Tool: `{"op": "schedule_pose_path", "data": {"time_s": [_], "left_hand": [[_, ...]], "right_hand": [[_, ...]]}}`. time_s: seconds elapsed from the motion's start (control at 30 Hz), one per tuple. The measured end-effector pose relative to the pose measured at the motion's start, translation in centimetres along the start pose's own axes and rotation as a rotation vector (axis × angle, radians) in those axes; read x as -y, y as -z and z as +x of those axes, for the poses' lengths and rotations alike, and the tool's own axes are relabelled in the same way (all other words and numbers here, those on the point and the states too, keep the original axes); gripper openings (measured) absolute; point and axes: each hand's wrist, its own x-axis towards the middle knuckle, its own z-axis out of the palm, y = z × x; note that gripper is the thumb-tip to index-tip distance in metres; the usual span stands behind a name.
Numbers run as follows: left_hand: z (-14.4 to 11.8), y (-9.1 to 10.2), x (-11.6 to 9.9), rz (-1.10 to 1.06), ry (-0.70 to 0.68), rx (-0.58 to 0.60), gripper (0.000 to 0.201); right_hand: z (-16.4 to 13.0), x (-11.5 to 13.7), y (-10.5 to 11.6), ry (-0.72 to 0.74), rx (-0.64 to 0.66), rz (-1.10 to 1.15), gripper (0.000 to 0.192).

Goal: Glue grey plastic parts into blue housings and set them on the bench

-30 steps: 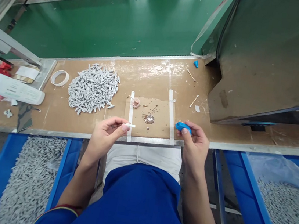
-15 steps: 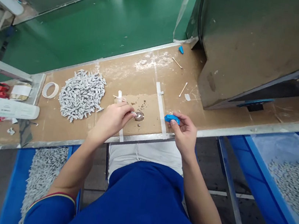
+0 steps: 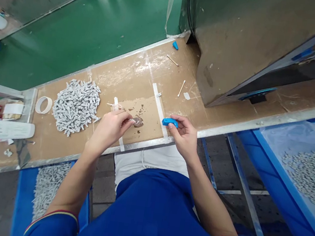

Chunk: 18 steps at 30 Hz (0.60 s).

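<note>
We pinch a small white stick (image 3: 131,120) in our left hand (image 3: 111,127), its tip touching a little metal dish (image 3: 138,122) on the brown table (image 3: 116,77). Our right hand (image 3: 183,134) has its grip closed on a blue plastic piece (image 3: 170,122), held just above the table's front edge. A heap of grey parts (image 3: 75,105) lies to the left, near a tape roll (image 3: 43,104).

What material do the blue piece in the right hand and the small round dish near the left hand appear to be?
Blue piece: probably moulded plastic, judging by its uniform saturated colour and dull sheen. Round dish: likely metal, since it looks grey and reflective; too small to be sure.
</note>
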Motion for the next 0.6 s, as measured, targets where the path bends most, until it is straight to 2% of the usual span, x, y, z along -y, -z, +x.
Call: {"op": "schedule_pose_path", "data": {"time_s": [0.23, 0.6], "left_hand": [[-0.7, 1.6, -0.6, -0.158, 0.003, -0.175, 0.02], [-1.2, 0.5, -0.4, -0.447, 0.194, -0.228, 0.019]], "right_hand": [[0.1, 0.3, -0.3, -0.039, -0.03, 0.033, 0.041], [-0.9, 2.9, -2.2, -0.083, -0.028, -0.007, 0.042]]}}
